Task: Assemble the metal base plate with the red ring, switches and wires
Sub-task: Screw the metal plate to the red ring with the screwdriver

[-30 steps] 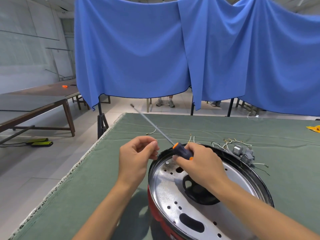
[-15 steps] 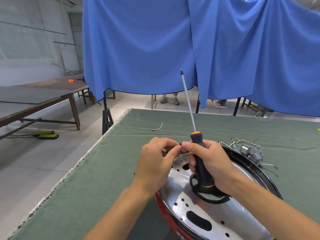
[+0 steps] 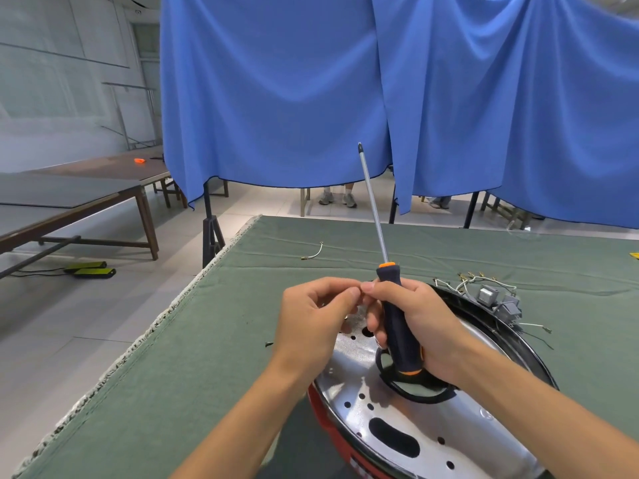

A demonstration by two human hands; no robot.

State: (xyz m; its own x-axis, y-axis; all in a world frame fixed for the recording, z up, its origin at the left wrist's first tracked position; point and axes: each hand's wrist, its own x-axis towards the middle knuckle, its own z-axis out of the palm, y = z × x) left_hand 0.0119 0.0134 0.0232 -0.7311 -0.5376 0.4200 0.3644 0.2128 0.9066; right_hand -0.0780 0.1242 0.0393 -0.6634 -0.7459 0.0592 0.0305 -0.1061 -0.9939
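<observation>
**Status: plate seated, fastening not yet begun**

I see the plate (image 3: 397, 426) lying on the green surface (image 3: 207, 357), seated inside the red ring (image 3: 328, 430), whose edge shows along the plate's near-left rim. A black rim runs round the far and right side of the plate. The switches (image 3: 498, 302) sit at the far-right edge of the plate, with wires (image 3: 466, 281) fanned out from them onto the surface; several wire ends lie loose, so I judge the wiring unfinished.

My right hand (image 3: 425, 326) grips the screwdriver (image 3: 397, 326) by its dark handle, fingers wrapped round it, shaft pointing up and tip well clear of the plate. The right thumb and forefinger reach toward the left hand (image 3: 311, 323). The left fingers are narrowed to a pinch, meeting the right fingertips just above the plate's far-left edge. I cannot tell what the pinch holds; it is too small to make out, though a screw is likely.

A single screw (image 3: 268, 344) lies on the surface just left of the plate. A short wire piece (image 3: 313, 252) lies apart, farther back on the surface.

Judgement of progress:
- Done: plate placed in ring; switches positioned at rim.
- Left: screws to be set in the plate's open holes and driven; loose wires to be connected.
- The visible holes show no screw heads, so fastening appears to be at its start.
</observation>
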